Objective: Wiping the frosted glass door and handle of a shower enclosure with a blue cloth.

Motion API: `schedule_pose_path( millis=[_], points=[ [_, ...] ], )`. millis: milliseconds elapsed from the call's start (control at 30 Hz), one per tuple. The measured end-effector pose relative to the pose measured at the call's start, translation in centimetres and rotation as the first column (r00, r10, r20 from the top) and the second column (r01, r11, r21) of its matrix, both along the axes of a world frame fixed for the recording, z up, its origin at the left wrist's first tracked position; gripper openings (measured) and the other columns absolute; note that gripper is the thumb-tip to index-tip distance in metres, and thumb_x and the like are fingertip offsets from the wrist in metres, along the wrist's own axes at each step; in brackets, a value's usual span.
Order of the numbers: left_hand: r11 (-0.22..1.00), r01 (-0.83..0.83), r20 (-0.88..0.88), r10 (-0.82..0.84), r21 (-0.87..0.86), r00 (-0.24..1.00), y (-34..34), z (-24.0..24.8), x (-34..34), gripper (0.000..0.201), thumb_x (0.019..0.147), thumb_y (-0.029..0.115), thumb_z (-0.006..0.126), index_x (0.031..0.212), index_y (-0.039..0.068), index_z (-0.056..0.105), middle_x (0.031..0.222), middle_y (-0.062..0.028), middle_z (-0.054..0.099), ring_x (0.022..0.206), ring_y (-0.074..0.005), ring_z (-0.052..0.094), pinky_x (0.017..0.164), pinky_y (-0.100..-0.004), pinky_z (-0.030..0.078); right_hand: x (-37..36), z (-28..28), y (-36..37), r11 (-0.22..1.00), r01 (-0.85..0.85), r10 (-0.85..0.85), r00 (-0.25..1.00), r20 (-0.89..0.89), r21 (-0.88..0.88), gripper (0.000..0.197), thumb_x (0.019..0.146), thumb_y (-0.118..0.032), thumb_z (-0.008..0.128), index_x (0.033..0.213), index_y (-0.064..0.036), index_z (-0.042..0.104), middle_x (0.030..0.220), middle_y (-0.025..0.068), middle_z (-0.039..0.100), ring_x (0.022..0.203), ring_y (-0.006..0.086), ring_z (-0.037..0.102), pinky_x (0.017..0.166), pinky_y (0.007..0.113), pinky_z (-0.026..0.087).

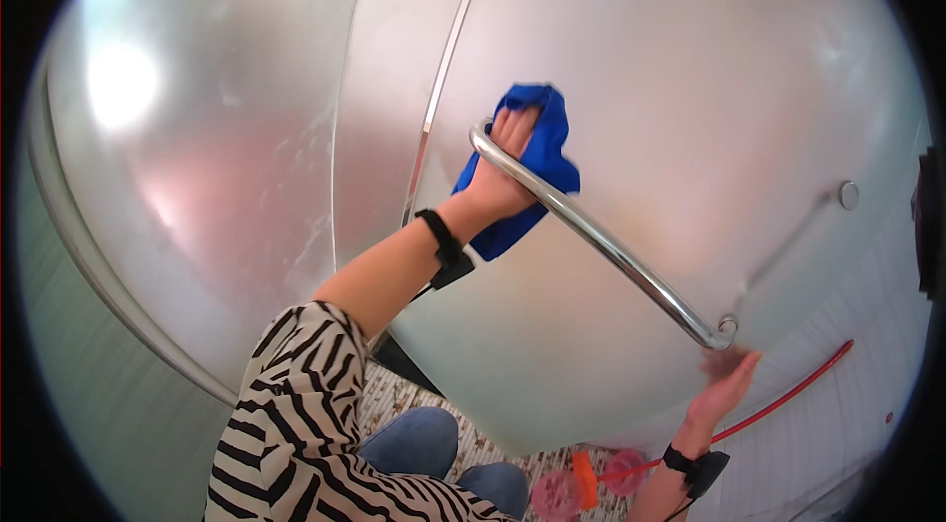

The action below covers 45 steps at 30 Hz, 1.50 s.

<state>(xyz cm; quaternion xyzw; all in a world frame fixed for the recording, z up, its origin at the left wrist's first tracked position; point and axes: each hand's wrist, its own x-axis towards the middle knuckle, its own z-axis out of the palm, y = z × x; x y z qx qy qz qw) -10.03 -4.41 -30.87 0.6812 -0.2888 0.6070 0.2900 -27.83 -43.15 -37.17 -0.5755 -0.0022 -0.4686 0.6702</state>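
Note:
A blue cloth (552, 143) lies bunched against a frosted glass door (690, 108). My left hand (505, 172) reaches in behind a shiny metal bar handle (611, 248) and presses the cloth to the glass, its fingers long over the fabric. The handle runs slantwise from the upper left to the lower right, and its top end stands beside my left fingers. Just below the handle's lower end is my right hand (724, 392), fingers stretched and holding nothing. It seems to rest on the glass, where a faint reflection meets it. Black straps with small boxes circle both wrists.
A round metal knob (848, 194) is fixed at the right. Another frosted panel (217, 128) curves along the left, past a metal strip (448, 54). Low at the right are a red rod (788, 394) and pink round brush-like heads (557, 496) with an orange piece, above patterned flooring (389, 392).

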Motion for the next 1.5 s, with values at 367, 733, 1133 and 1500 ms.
schedule_pose_path(
  millis=[367,733,1133,1500],
  points=[
    [0.971,-0.205,-0.142,0.222,0.124,0.965,0.6,-7.2,1.2,0.068,0.078,0.039,0.063,0.131,-0.001,0.049,0.142,-0.0266,0.037,0.137,-0.0456,0.026,0.114,-0.0555,0.018,-0.3,0.7,0.8,0.999,0.015,-0.017,1.0,0.023,0.045,0.037,0.101,-0.044,0.045,0.103,-0.0082,0.054,0.09,0.0001,0.055,0.078,0.012,0.052,0.064,0.029,0.042],
    [0.934,-0.159,-0.315,0.053,-0.32,0.948,4.7,-5.6,4.8,0.051,0.084,0.024,0.058,0.128,0.001,0.049,0.138,-0.0263,0.041,0.133,-0.0451,0.029,0.113,-0.0503,0.018,-0.7,0.2,0.4,0.997,-0.069,0.07,0.997,0.013,-0.038,0.043,0.101,-0.044,0.043,0.112,-0.0046,0.055,0.095,0.0012,0.054,0.082,0.0134,0.051,0.066,0.029,0.042],
    [0.867,-0.226,-0.273,0.109,-0.444,0.956,6.8,-17.5,7.8,0.038,0.093,0.033,0.051,0.111,-0.001,0.059,0.123,-0.0261,0.054,0.118,-0.046,0.043,0.102,-0.0499,0.031,-0.9,0.6,1.0,1.0,-0.021,0.021,1.0,0.011,-0.021,0.041,0.101,-0.043,0.044,0.109,-0.0048,0.055,0.095,0.0017,0.055,0.082,0.0137,0.053,0.066,0.029,0.043],
    [0.951,-0.152,-0.34,0.053,-0.271,0.939,-1.4,-14.5,2.4,0.053,0.084,0.028,0.059,0.125,-0.004,0.05,0.14,-0.0301,0.036,0.135,-0.0504,0.023,0.113,-0.0576,0.013,-1.0,1.2,2.2,0.996,0.085,-0.085,0.996,0.01,0.011,0.038,0.102,-0.041,0.043,0.104,-0.0057,0.056,0.095,0.0022,0.058,0.08,0.0137,0.055,0.065,0.029,0.044]
  ],
)
